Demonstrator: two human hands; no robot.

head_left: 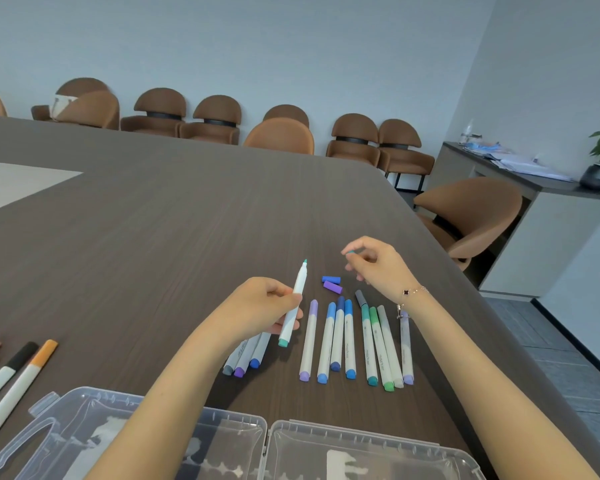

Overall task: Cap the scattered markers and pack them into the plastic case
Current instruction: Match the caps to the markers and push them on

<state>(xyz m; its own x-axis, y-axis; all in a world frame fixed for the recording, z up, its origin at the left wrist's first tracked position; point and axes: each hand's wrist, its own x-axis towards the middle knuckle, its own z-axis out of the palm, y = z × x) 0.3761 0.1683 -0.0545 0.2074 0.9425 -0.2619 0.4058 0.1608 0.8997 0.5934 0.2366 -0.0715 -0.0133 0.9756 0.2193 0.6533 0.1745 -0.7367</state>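
While a dark wood-grain table (153,220) filled most of the view, two bare forearms reached forward over it from the bottom edge. The left hand (264,306) curled around a white marker with a teal end (293,304), holding it tilted with its uncapped teal tip pointing up and away. The right hand (373,263), with a thin bracelet (411,294) at the wrist, was raised just above the table and pinched a small teal cap (351,252) between thumb and fingertips, well apart from the marker's tip. Between the hands, two loose caps, one blue (330,279) and one purple (332,287), lay touching on the table. Nearer the person, a row of capped markers (355,341) in purple, blue, green and grey lay side by side, and three more markers (246,358) lay bunched partly under the left hand. At the bottom edge, the clear plastic case (267,441) lay open flat, both halves showing. To the far left lay a few markers with black, orange and brown caps (18,368). Brown chairs (215,119) lined the far wall.
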